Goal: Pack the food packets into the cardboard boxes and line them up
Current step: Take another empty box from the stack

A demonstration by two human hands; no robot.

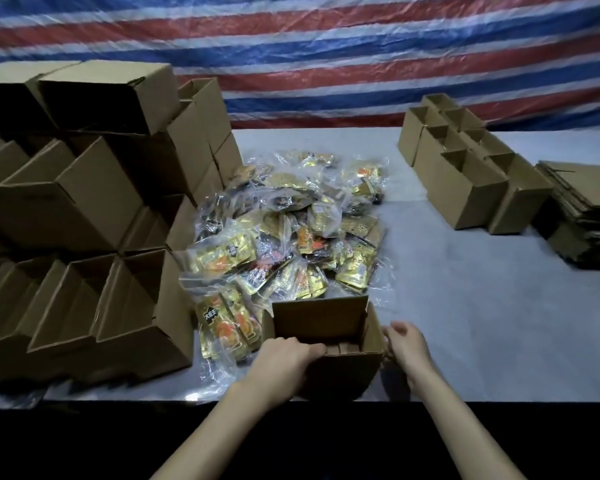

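Note:
An open cardboard box (340, 372) stands at the near edge of the table, its far flap upright. My left hand (284, 358) grips the box's near left rim, fingers curled over the edge. My right hand (407, 344) is at the box's right side with fingers loosely curled against the side flap. Behind the box lies a heap of gold and orange food packets (288, 237) in clear plastic bags. Whether anything lies inside the box cannot be made out.
A tall stack of open empty boxes (84, 216) fills the left side. A row of upright boxes (465, 174) stands at the far right, with flat cardboard sheets (586, 209) beside them. The white table (482, 306) is backed by a striped tarp (326, 64).

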